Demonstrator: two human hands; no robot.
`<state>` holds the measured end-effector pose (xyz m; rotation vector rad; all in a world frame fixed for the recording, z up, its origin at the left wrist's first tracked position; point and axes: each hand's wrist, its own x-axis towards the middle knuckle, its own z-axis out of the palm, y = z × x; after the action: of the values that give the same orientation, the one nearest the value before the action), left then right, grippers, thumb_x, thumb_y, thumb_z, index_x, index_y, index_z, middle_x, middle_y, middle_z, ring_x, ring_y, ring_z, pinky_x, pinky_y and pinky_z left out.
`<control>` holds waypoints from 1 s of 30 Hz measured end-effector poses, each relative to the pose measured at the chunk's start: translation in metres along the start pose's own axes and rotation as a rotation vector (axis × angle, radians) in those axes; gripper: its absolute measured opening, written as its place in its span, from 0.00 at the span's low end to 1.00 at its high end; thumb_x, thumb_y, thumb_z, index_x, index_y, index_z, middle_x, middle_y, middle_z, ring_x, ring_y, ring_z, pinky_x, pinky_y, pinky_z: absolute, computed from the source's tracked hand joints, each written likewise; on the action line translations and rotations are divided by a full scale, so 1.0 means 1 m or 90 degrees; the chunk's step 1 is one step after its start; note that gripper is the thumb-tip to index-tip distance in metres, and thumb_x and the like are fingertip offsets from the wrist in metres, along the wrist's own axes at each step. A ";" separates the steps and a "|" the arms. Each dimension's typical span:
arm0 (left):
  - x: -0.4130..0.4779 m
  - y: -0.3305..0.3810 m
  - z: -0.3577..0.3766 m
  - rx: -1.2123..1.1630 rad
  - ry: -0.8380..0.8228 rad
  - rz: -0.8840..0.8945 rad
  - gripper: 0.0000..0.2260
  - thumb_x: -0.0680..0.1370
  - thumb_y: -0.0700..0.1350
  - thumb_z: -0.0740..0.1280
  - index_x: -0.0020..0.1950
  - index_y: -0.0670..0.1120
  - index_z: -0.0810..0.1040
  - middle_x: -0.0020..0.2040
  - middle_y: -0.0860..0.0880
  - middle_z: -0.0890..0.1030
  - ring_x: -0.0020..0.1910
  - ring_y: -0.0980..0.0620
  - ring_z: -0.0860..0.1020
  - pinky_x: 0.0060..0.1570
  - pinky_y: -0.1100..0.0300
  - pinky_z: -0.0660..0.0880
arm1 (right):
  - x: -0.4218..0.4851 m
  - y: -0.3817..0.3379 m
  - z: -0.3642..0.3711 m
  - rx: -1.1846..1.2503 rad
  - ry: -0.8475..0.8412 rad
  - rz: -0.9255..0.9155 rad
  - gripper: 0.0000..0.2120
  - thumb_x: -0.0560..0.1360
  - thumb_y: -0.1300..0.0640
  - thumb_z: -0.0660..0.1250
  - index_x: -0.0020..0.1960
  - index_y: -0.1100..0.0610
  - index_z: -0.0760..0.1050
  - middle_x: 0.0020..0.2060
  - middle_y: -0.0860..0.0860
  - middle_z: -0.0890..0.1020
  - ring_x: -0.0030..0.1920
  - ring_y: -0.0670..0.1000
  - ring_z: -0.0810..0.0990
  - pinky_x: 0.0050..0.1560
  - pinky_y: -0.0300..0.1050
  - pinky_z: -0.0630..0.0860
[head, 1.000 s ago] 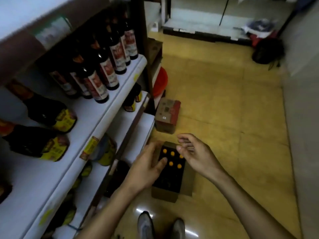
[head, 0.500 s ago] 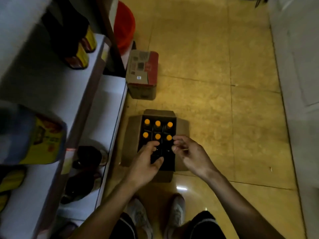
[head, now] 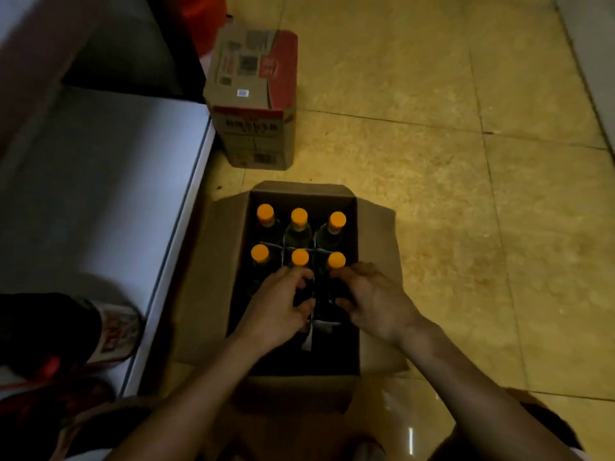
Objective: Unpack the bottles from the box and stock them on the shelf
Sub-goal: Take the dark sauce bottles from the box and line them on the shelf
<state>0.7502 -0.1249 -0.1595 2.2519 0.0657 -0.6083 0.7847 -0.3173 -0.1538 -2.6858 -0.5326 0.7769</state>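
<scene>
An open cardboard box stands on the floor between my knees. Several bottles with orange caps stand upright in its far half, separated by a white card divider; the near half is dark. My left hand reaches into the box, its fingers curled round the neck of the middle bottle in the nearer row. My right hand curls the same way round the right bottle of that row. The bottles' bodies are hidden under my hands.
A closed cardboard box with red print stands just beyond the open one. A white bottom shelf runs along the left, with a dark bottle on its near end. A red tub is at the top. Yellow floor tiles lie to the right.
My view dropped from the upper shelves to the box on the floor and came closer. Both hands went lower into the box and closed round the nearer row's bottles.
</scene>
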 end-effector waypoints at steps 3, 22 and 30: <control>0.019 -0.009 0.005 0.033 0.027 0.041 0.19 0.80 0.46 0.70 0.70 0.54 0.73 0.55 0.56 0.74 0.54 0.57 0.74 0.48 0.65 0.70 | 0.011 0.009 0.008 -0.131 0.025 -0.078 0.22 0.79 0.48 0.66 0.72 0.48 0.69 0.64 0.51 0.77 0.68 0.56 0.70 0.65 0.50 0.70; 0.015 -0.021 0.005 0.193 -0.061 0.142 0.26 0.77 0.47 0.74 0.73 0.55 0.70 0.69 0.54 0.73 0.68 0.54 0.73 0.66 0.56 0.73 | 0.002 0.004 0.004 -0.209 0.143 -0.197 0.16 0.75 0.41 0.65 0.58 0.47 0.78 0.52 0.47 0.81 0.56 0.50 0.71 0.56 0.47 0.65; 0.008 -0.017 0.004 0.096 -0.081 0.183 0.37 0.74 0.51 0.76 0.77 0.61 0.60 0.73 0.59 0.72 0.70 0.61 0.71 0.65 0.64 0.72 | -0.037 -0.024 -0.051 0.052 0.278 -0.123 0.14 0.73 0.40 0.69 0.54 0.45 0.80 0.37 0.35 0.67 0.41 0.36 0.68 0.39 0.32 0.65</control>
<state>0.7518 -0.1177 -0.1769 2.3035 -0.3717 -0.6140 0.7781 -0.3207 -0.0866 -2.5663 -0.6169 0.1464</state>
